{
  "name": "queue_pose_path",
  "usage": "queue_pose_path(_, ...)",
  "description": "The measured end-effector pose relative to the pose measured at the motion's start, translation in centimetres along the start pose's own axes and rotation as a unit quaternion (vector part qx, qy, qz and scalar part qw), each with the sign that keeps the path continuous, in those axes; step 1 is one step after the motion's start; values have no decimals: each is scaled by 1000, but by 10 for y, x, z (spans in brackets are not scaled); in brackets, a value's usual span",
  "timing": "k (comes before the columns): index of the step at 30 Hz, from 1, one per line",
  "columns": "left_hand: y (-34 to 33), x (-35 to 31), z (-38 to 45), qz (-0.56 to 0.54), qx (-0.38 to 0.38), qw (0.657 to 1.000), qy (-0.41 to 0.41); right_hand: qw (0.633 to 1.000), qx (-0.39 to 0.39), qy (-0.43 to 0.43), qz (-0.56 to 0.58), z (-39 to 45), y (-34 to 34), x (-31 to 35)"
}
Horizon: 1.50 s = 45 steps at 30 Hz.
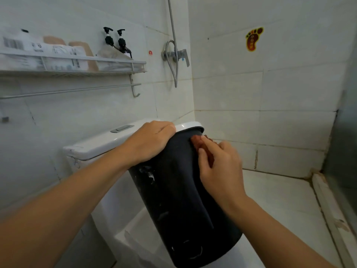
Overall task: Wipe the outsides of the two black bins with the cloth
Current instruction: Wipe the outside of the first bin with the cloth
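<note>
I see one black bin held up in front of me, tilted so its rim leans away toward the toilet tank and its base points back toward the camera. It hangs over the toilet, between my two forearms. White smears and scuffs show on its side and near the base.

My left hand sits on the upper left of the bin, its fingers curled over the rim and clamped on it. My right hand is on the bin's right side just under the rim, fingers bent and together, pressing a reddish-brown cloth flat against the black wall. Only a strip of the cloth shows past the fingertips; the rest is hidden under the hand.

The tank has a flush button on its white lid. Left of it, on the tiled wall, a white shelf carries packets and two dark pump bottles, with a towel bar below. A shower mixer with a looping hose sits near the corner. On the right wall is a foot-shaped sticker. A tiled ledge runs along the lower right.
</note>
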State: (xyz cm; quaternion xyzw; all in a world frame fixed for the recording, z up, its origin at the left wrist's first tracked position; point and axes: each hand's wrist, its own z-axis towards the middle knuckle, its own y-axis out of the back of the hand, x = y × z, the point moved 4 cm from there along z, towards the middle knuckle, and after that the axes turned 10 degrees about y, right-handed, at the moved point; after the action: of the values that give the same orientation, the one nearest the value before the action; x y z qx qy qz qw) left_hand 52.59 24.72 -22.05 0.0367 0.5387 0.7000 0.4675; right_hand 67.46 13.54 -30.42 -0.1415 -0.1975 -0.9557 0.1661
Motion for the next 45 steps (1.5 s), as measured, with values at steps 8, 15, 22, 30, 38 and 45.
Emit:
queue_pose_path(8, 1, -2, -2, 10, -16, 1000, -13, 998, 35, 53, -7, 9, -8, 17)
queue_pose_path(15, -3, -4, 2, 21, -29, 999, -10, 992, 59, 106, 22, -5, -12, 36)
queue_pose_path(22, -2, 8, 3, -3, -25, 1000, 2, 995, 28, -75, 57, 2, -9, -22)
queue_pose_path(30, 15, 9, 18, 18, 94, 989, 112, 996, 37, 75, 3, -24, -5, 8)
queue_pose_path(38, -3, -15, 25, 57, 55, 996, 45, 967, 91, 237, -40, -49, -5, 30)
queue_pose_path(45, -10, -19, 27, 41, 58, 997, 6, 999, 17, 21, 21, -13, 4, 13)
